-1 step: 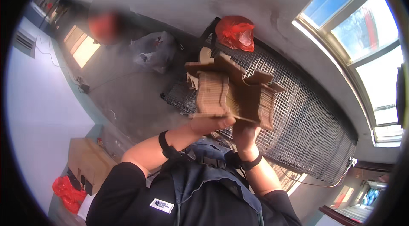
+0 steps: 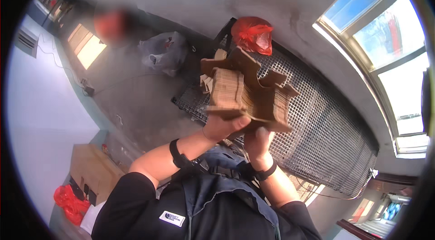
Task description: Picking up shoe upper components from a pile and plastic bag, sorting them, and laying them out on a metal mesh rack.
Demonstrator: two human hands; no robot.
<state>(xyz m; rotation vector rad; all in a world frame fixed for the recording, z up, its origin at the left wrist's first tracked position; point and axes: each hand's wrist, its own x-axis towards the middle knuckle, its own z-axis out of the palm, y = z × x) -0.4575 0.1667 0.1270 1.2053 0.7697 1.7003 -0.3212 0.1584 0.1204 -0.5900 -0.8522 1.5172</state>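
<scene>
Both my hands hold up a thick stack of brown notched cardboard pieces [image 2: 226, 88], many layers deep, with a hollow channel running down its middle. My left hand [image 2: 223, 126] grips the near left edge, thumb lying along the front. At the near edge, to the right of that thumb, my right hand [image 2: 259, 141] is closed on the stack from below; most of its fingers are hidden. Behind the stack's left side, small pale offcuts [image 2: 207, 83] show on the black mesh-topped platform [image 2: 317, 113].
A tied red plastic bag [image 2: 252, 35] sits on the platform's far end by the wall. Left of it, a pale plastic bag [image 2: 164, 53] lies on the floor. A cardboard box [image 2: 96, 172] and another red bag [image 2: 71, 204] stand at lower left. Windows [image 2: 385, 36] line the right wall.
The stack has tipped slightly in my hands, its near edge rising a little. Both hands stay on it, and my right thumb shows more clearly.
</scene>
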